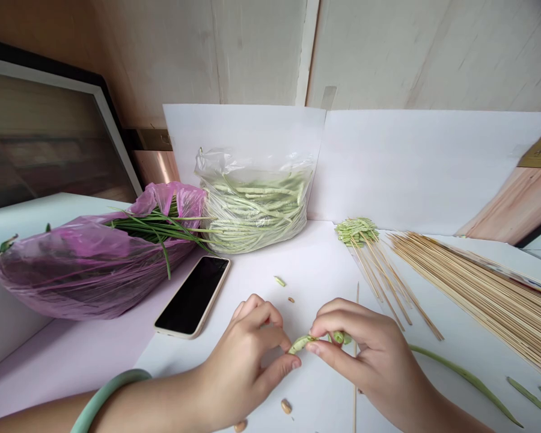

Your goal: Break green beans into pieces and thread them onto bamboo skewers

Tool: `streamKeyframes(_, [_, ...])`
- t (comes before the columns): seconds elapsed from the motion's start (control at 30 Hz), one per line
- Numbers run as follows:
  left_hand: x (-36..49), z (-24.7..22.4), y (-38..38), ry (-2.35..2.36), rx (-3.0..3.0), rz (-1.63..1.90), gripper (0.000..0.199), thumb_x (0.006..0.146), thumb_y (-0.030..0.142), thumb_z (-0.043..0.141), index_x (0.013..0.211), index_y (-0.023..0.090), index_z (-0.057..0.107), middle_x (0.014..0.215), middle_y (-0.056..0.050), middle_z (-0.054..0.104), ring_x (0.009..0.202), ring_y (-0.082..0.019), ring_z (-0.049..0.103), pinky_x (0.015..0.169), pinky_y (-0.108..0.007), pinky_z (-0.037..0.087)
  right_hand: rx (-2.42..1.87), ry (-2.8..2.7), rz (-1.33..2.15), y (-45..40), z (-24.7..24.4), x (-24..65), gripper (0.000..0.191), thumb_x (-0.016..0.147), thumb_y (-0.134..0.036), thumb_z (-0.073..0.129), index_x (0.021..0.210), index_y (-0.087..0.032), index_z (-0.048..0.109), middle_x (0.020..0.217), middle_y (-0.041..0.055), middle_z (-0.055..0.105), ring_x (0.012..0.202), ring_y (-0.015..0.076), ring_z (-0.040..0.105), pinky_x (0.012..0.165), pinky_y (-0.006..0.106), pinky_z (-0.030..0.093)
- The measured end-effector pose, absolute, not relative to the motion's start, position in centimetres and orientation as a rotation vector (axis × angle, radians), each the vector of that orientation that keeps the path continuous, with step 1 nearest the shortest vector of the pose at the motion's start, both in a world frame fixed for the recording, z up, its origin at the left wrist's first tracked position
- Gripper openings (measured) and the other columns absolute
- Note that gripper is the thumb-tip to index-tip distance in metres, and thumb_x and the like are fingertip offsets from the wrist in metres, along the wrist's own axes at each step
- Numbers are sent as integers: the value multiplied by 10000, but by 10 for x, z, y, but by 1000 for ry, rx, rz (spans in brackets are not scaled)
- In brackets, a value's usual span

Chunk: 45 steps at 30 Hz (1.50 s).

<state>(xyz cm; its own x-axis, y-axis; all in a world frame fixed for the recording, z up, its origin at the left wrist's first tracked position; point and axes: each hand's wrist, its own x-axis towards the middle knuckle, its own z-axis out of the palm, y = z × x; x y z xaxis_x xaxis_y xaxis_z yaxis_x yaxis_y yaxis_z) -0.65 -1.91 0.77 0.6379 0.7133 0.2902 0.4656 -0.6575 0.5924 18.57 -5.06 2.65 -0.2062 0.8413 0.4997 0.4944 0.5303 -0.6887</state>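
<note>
Between my two hands is a short piece of green bean [300,344]. My left hand [252,355] pinches one end with thumb and fingertips, and my right hand [356,349] pinches the other. Partly behind my right fingers show more green bean pieces [341,337]; whether they hang together with the pinched piece I cannot tell. A wooden skewer [354,397] runs along the tabletop, partly hidden by my right hand. Small brown seeds [286,406] lie near my hands, and a bean tip [279,281] lies beyond them.
A phone [193,296] lies left, by a pink bag [94,264] of green stalks. Behind stands a clear bag of long beans [256,207]. Skewers with bean pieces [357,231], a pile of bare skewers [482,288] and a long bean [466,377] lie right.
</note>
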Motion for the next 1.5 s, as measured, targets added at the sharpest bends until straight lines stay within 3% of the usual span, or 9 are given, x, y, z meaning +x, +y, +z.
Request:
streamKeyframes(0.57, [-7, 7, -17, 943, 2369, 725, 80, 840, 255, 617, 799, 205, 665, 877, -49, 540, 877, -213, 493, 796, -372, 435, -1052, -1864, 422, -46, 26, 189, 151, 733, -78, 627, 749, -228, 641, 696, -2, 635, 577, 123, 567, 511, 211, 472])
streamKeyframes(0.63, [-8, 7, -17, 941, 2362, 731, 83, 838, 262, 619, 888, 220, 670, 919, -56, 534, 905, -222, 491, 813, -380, 443, -1064, -1864, 402, -46, 27, 190, 153, 733, -80, 633, 758, -230, 644, 703, -4, 628, 577, 121, 562, 506, 209, 471])
streamKeyframes(0.77, [-12, 4, -16, 954, 2315, 874, 385, 836, 271, 615, 1213, 266, 537, 1064, -78, 476, 993, -240, 467, 870, -405, 454, -1124, -1852, 369, -41, 31, 196, 125, 748, -105, 640, 769, -228, 635, 736, -2, 619, 568, 118, 545, 513, 222, 473])
streamKeyframes(0.83, [-13, 2, -16, 954, 2299, 909, 424, 840, 265, 604, 1249, 284, 497, 1082, -75, 458, 1007, -240, 464, 891, -417, 460, -1168, -1817, 365, -36, 32, 201, 92, 763, -132, 635, 768, -223, 625, 754, 9, 617, 587, 130, 547, 549, 249, 483])
streamKeyframes(1.17, [-12, 3, -16, 935, 2255, 806, 314, 815, 224, 598, 1124, 267, 568, 1026, -58, 491, 958, -237, 506, 853, -433, 515, -1238, -1562, 521, -5, 17, 220, 36, 752, -228, 672, 743, -208, 645, 871, 45, 616, 851, 204, 598, 774, 349, 484])
streamKeyframes(1.5, [-11, 2, -16, 897, 2213, 788, 278, 799, 190, 608, 1069, 255, 595, 1016, -58, 508, 953, -233, 527, 851, -402, 507, -1114, -1330, 594, 8, 49, 223, 211, 669, -353, 752, 743, -209, 616, 907, 47, 610, 848, 190, 603, 739, 329, 523])
